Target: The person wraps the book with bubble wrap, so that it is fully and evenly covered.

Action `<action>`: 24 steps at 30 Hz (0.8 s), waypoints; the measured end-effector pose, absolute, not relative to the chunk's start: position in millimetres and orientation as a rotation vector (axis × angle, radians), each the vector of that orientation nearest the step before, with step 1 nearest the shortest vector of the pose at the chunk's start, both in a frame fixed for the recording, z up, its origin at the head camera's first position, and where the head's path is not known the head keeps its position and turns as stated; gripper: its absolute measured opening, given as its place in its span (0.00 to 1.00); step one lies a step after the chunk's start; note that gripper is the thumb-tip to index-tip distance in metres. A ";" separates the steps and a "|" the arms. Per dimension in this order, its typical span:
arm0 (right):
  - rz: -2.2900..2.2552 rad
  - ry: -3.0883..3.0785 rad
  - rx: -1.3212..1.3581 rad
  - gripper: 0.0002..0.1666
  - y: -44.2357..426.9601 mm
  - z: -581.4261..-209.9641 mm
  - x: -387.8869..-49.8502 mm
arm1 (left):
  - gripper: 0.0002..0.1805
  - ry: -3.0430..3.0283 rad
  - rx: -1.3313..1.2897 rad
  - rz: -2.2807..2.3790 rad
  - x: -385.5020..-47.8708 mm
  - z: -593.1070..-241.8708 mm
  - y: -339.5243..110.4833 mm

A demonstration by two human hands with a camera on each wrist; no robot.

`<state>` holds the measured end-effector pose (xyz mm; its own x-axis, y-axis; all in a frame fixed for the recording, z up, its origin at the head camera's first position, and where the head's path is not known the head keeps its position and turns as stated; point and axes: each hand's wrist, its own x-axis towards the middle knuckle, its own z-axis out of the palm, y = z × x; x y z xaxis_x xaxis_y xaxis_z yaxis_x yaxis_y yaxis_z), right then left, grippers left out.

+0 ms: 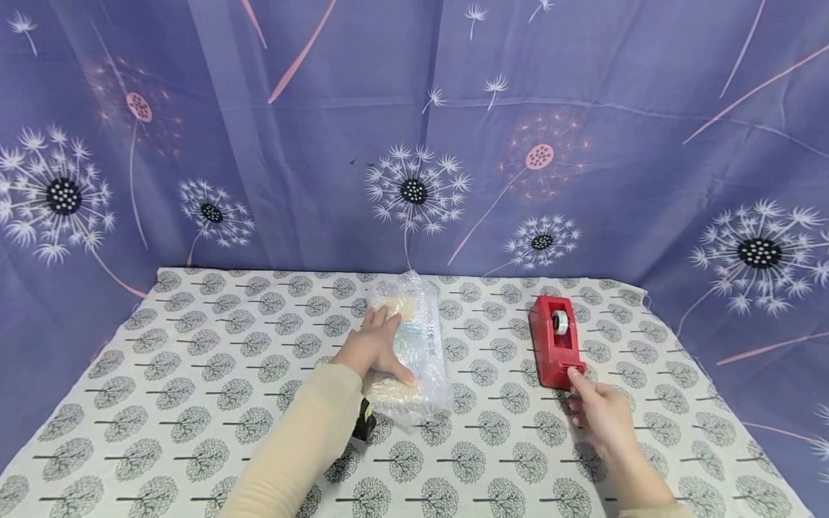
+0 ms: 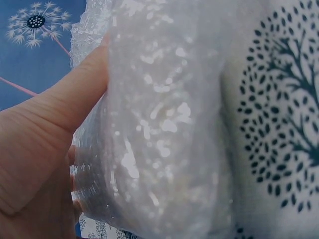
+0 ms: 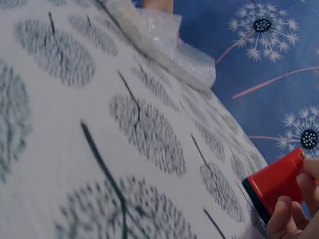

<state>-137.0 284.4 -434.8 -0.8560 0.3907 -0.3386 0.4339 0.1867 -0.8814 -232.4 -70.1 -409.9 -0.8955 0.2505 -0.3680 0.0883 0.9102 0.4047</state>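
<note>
A flat package [image 1: 424, 345] sealed in clear bubble wrap lies on the patterned cloth, mid-table in the head view. Across its left part my left hand [image 1: 376, 345] presses down with fingers spread; the thumb lies over the wrap [image 2: 159, 119] in the left wrist view. Farther right stands a red tape dispenser [image 1: 550, 360] with a roll of clear tape [image 1: 560, 322] in it. My right hand [image 1: 602, 414] pinches its near, cutter end, thumb on top and the other fingers curled. Whether a strip of tape is between the fingertips cannot be seen.
A small black object with a yellow-green mark [image 1: 365, 421] sits beside the package, partly hidden by the left forearm. White cloth [image 1: 479, 460] printed with grey trees covers the table. Behind it hangs a purple-blue curtain [image 1: 311, 144] with dandelions.
</note>
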 end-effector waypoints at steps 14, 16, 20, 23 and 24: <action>-1.194 3.067 0.541 0.29 293.5 -439.3 -141.9 | 0.72 2.654 0.247 0.545 -231.2 -408.3 -71.0; -1.168 3.096 0.476 0.28 296.3 -438.8 -143.1 | 0.72 2.654 0.246 0.547 -231.3 -408.6 -71.3; -1.141 3.109 0.376 0.27 301.5 -436.6 -145.2 | 0.72 2.654 0.240 0.550 -231.4 -409.2 -72.0; -1.126 3.088 0.331 0.28 305.2 -434.7 -145.0 | 0.72 2.648 0.236 0.561 -231.1 -409.0 -71.3; -1.117 3.083 0.321 0.28 306.6 -434.2 -144.7 | 0.71 2.645 0.234 0.563 -230.9 -408.9 -70.8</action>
<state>-144.7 306.6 -434.2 -0.9694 0.2331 0.0767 0.1299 0.7527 -0.6455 -230.9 -70.8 -408.9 -0.8960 0.2462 -0.3695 0.0745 0.9037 0.4216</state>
